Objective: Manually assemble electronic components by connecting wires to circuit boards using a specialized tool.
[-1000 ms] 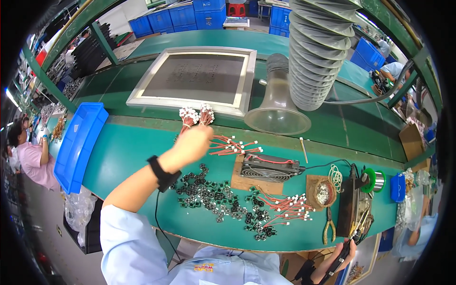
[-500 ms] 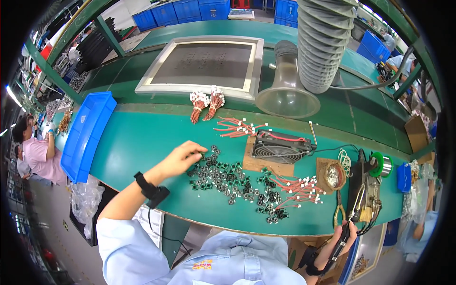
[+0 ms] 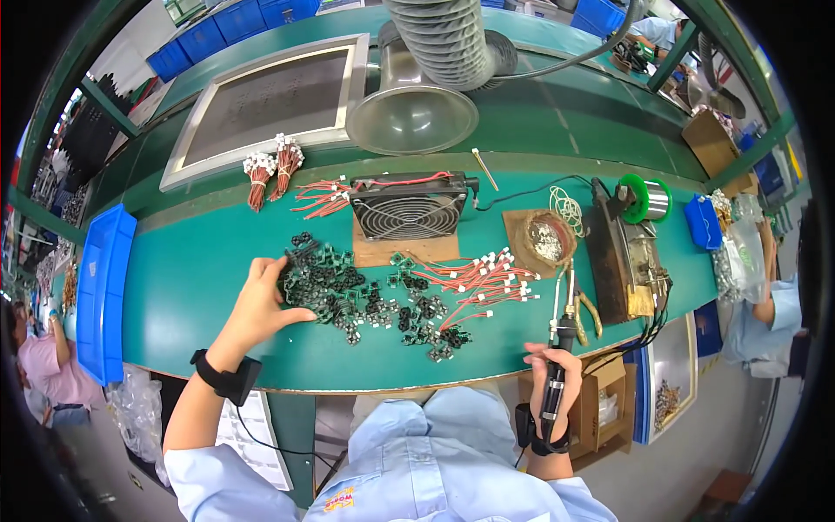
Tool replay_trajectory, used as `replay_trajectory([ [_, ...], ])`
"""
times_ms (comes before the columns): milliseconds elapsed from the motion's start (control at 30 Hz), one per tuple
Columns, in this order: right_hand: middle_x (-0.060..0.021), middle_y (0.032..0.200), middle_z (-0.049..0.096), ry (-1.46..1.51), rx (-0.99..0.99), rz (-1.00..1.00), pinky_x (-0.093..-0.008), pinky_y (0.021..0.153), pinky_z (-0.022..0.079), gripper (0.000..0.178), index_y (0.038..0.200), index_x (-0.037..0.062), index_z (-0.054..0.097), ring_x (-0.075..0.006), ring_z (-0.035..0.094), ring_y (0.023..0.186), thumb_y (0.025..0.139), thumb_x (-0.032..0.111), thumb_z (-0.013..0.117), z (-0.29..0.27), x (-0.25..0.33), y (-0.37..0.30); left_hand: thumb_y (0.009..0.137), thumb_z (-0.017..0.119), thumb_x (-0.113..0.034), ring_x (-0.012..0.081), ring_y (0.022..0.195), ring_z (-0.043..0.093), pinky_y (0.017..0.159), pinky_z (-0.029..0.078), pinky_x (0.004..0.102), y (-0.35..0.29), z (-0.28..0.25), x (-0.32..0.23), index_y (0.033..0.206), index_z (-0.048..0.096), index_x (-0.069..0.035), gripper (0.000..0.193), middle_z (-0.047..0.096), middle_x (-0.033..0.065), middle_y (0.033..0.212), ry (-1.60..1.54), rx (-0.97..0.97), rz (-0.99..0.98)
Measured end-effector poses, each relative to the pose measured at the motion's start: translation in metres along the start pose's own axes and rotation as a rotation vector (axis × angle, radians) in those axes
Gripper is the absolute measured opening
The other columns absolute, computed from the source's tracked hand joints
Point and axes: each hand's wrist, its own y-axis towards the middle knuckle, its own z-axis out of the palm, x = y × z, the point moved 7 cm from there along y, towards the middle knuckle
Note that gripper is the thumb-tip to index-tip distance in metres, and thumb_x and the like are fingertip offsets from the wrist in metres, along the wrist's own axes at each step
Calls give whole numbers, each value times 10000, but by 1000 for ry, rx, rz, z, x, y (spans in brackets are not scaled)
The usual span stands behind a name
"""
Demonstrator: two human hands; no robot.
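My left hand (image 3: 259,304) curves around the left edge of a heap of small dark parts with green boards (image 3: 335,291). Its thumb and fingers are spread apart, and the fingertips touch the heap. My right hand (image 3: 561,370) is wrapped around the black handle of a soldering iron (image 3: 567,331) over the table's front edge. The iron's tip points away from me, near the round solder-scrap dish (image 3: 524,239). Red wires with white connectors (image 3: 487,278) lie right of the heap, some reaching into it.
A black fan (image 3: 409,213) stands behind the heap. To the right are pliers (image 3: 591,317), a soldering station (image 3: 609,261) and a green solder spool (image 3: 661,202). A blue tray (image 3: 104,296) is at left; a fume hood (image 3: 412,122) hangs at the back.
The view has swung right. My right hand has brought the iron left from beside the station. My left hand has spread its fingers at the heap's left edge, where the parts lie closer together.
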Motion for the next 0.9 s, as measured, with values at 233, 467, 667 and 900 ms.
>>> replay_trajectory([
  [233,-166,847,648,-386,213,-253,-281,693,496,312,945,52,456,-193,635,756,735,-97,632,35,6,-3,592,732,-126,272,1002,509,828,436,384,-30,32,-137,1211,467,-15,683,472,142,1184,273,-220,566],
  [467,-119,873,664,-263,41,-234,-279,599,461,313,888,68,493,-225,578,648,673,-82,663,25,-1,-1,729,514,-131,259,1127,478,904,404,391,-65,129,-198,1068,569,-27,359,453,148,1282,597,-57,1084],
  [667,-128,887,663,-248,34,-200,-272,584,453,334,904,64,475,-224,572,634,672,-96,654,19,-9,-6,725,521,-142,259,1100,493,925,390,375,-68,103,-159,1056,568,-1,363,473,154,1243,690,-32,1013],
  [900,-141,883,661,-192,58,-257,-275,575,450,345,909,63,468,-229,565,619,670,-100,656,25,0,0,743,545,-150,251,1135,475,943,384,397,-47,85,-171,1116,532,-15,397,465,152,1261,605,21,916],
])
